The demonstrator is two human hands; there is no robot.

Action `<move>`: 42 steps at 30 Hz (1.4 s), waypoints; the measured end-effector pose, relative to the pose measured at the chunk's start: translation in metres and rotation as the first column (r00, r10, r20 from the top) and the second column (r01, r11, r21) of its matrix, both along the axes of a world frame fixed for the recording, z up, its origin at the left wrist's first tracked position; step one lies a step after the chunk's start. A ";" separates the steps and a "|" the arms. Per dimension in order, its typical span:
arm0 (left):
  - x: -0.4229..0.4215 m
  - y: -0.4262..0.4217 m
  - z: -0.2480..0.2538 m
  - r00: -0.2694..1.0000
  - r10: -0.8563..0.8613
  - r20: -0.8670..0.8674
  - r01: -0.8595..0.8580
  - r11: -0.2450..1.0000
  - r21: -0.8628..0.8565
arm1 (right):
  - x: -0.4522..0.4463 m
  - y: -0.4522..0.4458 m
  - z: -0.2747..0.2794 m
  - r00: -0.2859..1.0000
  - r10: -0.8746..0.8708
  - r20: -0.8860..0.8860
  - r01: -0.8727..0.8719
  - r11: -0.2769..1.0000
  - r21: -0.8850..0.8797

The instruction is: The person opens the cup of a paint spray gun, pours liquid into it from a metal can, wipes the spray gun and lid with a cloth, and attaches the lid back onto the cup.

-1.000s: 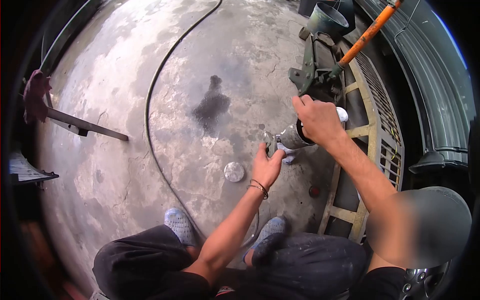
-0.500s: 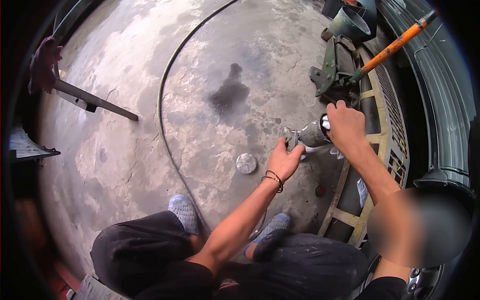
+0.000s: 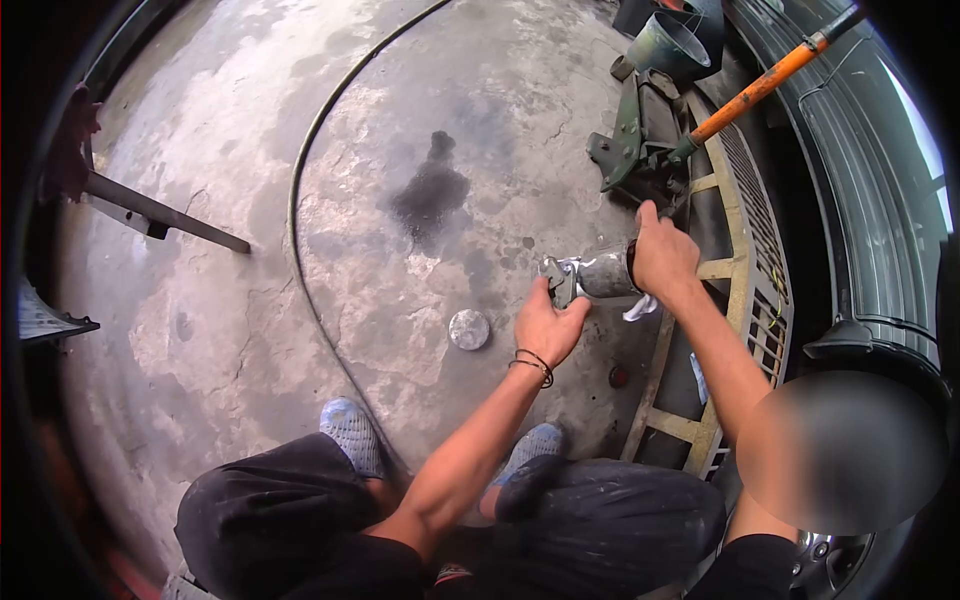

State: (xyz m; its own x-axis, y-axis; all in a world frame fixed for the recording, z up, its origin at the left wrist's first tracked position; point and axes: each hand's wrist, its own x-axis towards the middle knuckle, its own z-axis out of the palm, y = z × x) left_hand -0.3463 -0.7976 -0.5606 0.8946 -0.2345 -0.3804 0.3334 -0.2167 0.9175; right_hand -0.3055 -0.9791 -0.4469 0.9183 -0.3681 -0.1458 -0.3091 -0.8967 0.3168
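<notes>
What looks like a paint spray gun with a grey metal cup (image 3: 604,274) lies sideways above the floor. My left hand (image 3: 549,325) is closed around the gun's metal body, at the end away from the cup's mouth. My right hand (image 3: 664,258) is at the cup's dark-rimmed open end, its fingers partly hidden there. A white cloth (image 3: 641,308) hangs out below that hand, and the hand seems to grip it at the mouth. On the concrete to the left lies a round, pale lid-like disc (image 3: 469,329).
A green floor jack (image 3: 625,135) with an orange handle (image 3: 765,92) stands ahead on the right. Beside it are a yellowish metal frame (image 3: 735,220) and a bucket (image 3: 668,48). A hose (image 3: 296,205) curves across the floor, and a metal bar (image 3: 190,212) juts in from the left.
The white cloth shows less at the cup's mouth and hangs lower beneath it. My right hand has turned slightly over the opening. The whole view has shifted a little.
</notes>
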 end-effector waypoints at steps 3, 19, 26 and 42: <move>-0.009 -0.007 -0.019 0.997 0.041 0.067 -0.043 0.998 0.034 | -0.006 -0.019 -0.014 0.951 -0.233 -0.205 0.262 0.957 0.124; 0.008 0.018 -0.017 0.873 -0.271 -0.404 0.031 0.860 -0.510 | -0.069 -0.010 0.012 0.907 -0.264 0.328 -0.289 0.178 0.941; 0.013 0.015 -0.008 0.826 -0.244 -0.509 -0.063 0.855 -0.514 | -0.059 -0.019 -0.080 0.841 -0.462 0.281 -0.308 0.019 0.951; -0.030 -0.026 -0.018 0.982 0.085 0.170 -0.064 0.990 -0.128 | -0.063 -0.088 -0.022 0.830 -0.551 0.088 -0.197 -0.142 0.970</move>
